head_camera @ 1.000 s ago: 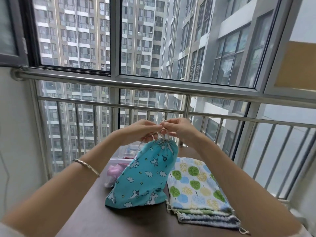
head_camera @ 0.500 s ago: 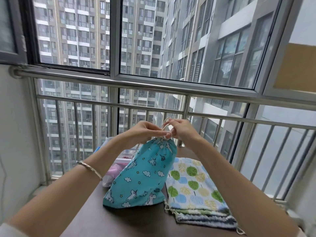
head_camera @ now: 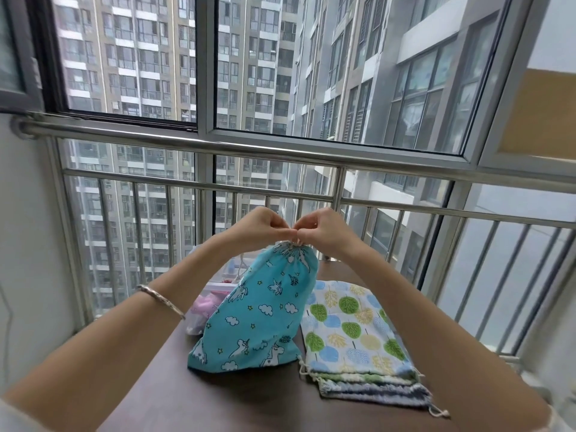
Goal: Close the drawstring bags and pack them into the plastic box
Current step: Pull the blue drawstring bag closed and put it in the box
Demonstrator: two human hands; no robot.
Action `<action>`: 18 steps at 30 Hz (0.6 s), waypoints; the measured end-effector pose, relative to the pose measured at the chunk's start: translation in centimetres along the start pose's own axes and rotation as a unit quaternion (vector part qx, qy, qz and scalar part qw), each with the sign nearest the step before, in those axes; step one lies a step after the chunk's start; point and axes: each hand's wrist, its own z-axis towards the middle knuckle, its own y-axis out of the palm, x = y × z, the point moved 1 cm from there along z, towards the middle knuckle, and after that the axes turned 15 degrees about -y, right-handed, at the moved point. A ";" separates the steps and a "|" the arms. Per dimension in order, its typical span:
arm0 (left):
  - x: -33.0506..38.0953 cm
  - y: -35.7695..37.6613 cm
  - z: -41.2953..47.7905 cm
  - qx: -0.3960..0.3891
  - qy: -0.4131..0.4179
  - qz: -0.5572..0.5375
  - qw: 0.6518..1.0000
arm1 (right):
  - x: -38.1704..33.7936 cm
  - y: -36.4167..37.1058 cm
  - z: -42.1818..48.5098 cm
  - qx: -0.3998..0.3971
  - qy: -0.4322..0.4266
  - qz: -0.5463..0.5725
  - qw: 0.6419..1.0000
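Turquoise unicorn-and-cloud bag (head_camera: 258,310), white bag with green, blue, yellow trees (head_camera: 352,328), dark brown table (head_camera: 218,400)

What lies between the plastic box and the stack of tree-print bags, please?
The blue unicorn bag, held up by its neck, fills that stretch in the head view.

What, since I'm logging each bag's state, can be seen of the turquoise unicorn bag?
The turquoise unicorn bag looks like printed cloth: white unicorns, clouds, stars. Full-looking, it stands tilted on the dark table, its mouth gathered tight at the top, where the left hand and right hand pinch its cord. Its base sits beside the stack of flat bags.
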 end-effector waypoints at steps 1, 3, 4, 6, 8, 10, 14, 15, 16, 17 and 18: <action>0.1 0.0 0.0 0.000 0.002 0.018 1.000 | 0.1 0.0 0.0 -0.011 0.012 0.008 1.000; 0.2 0.1 -0.1 -0.005 0.012 0.056 0.998 | 0.6 0.0 0.2 -0.027 0.053 0.047 0.997; 0.2 0.2 -0.1 -0.001 0.017 0.079 0.997 | 0.9 0.1 0.2 -0.029 0.082 0.083 0.993; 0.2 0.5 -0.1 0.017 0.033 0.111 0.993 | 1.2 0.5 0.0 -0.010 0.149 0.217 0.965; 0.2 0.6 0.1 0.034 0.044 0.102 0.993 | 1.3 0.7 -0.4 0.014 0.207 0.399 0.893; 0.0 0.8 0.2 0.018 0.035 0.052 0.998 | 1.2 0.9 -0.8 0.010 0.202 0.478 0.855; -0.5 1.1 0.2 -0.031 0.006 -0.052 0.998 | 1.6 1.4 -1.0 0.055 0.147 0.369 0.916; -0.6 1.2 0.1 -0.028 0.007 -0.067 0.997 | 1.8 1.4 -1.0 0.077 0.131 0.330 0.932; -0.7 1.2 0.1 -0.020 0.010 -0.077 0.997 | 1.9 1.6 -1.0 0.099 0.115 0.297 0.943; -0.7 1.2 0.2 -0.005 0.014 -0.081 0.997 | 1.9 1.8 -1.2 0.121 0.101 0.273 0.949; -0.6 1.2 0.3 0.012 0.018 -0.078 0.997 | 1.7 2.0 -1.3 0.144 0.090 0.252 0.953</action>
